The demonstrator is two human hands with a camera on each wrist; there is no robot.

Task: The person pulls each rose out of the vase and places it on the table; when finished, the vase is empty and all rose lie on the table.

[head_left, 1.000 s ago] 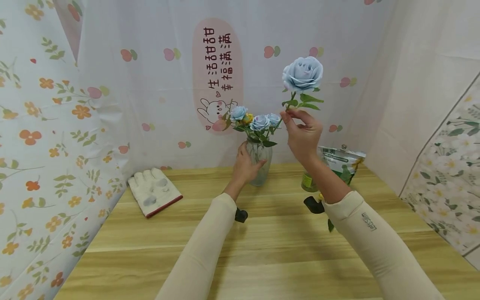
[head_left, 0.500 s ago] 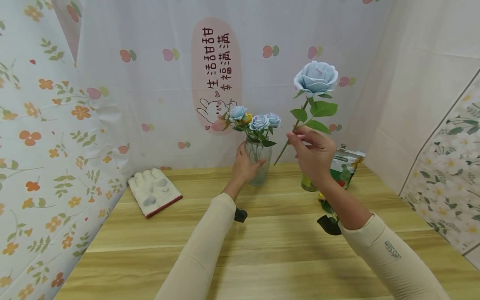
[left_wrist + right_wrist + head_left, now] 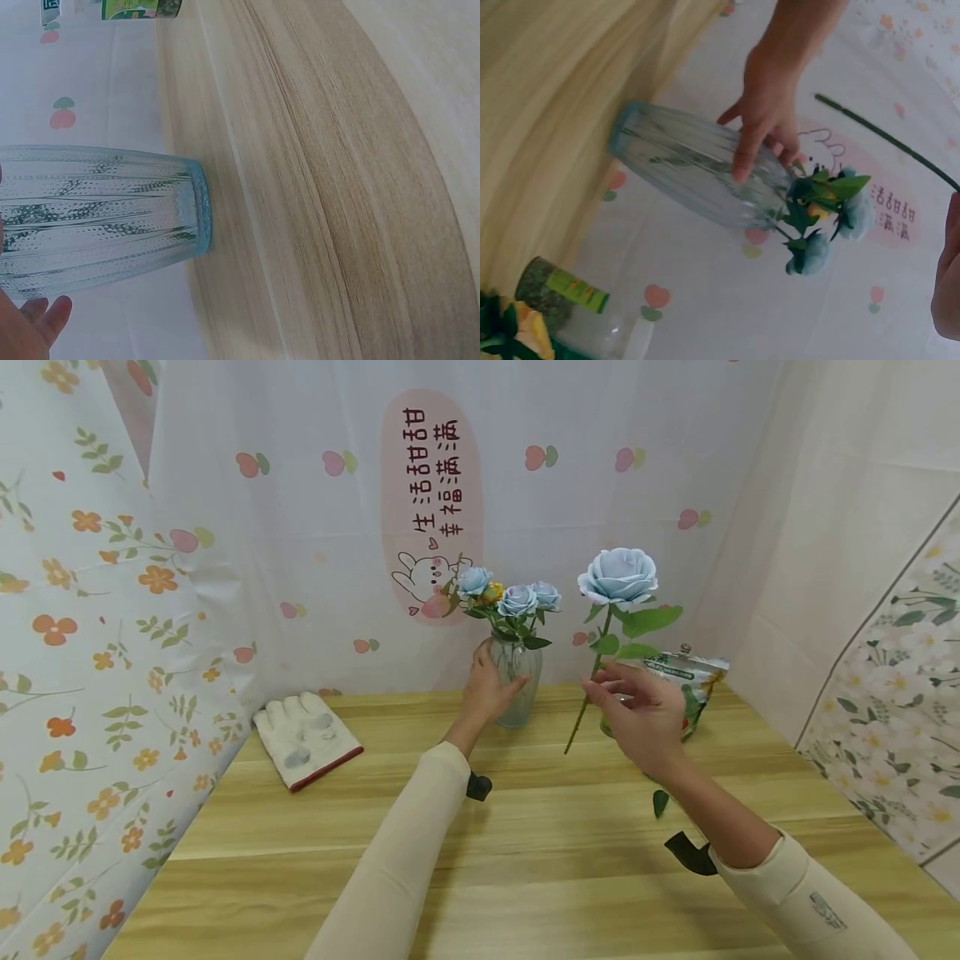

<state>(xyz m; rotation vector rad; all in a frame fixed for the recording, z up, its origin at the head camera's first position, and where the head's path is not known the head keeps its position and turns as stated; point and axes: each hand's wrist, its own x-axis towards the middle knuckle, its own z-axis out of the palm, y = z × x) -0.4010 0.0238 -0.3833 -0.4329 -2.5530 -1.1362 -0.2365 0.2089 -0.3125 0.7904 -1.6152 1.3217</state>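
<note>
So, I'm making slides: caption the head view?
Left hand gripping a vase of flowers, right hand pinching a blue rose.

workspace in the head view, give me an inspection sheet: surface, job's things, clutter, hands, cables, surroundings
surface: wood-grain table
job's things: glass vase upright, holding blue roses and a yellow flower; single blue rose outside it
clutter: white glove with red edge; silver-green pouch; jar, mostly hidden in head view; yellow-orange bloom, cut off in right wrist view
hands: left hand grips vase; right hand pinches single rose's stem
cables: nothing seen
surroundings: printed cloth behind and at both sides
</note>
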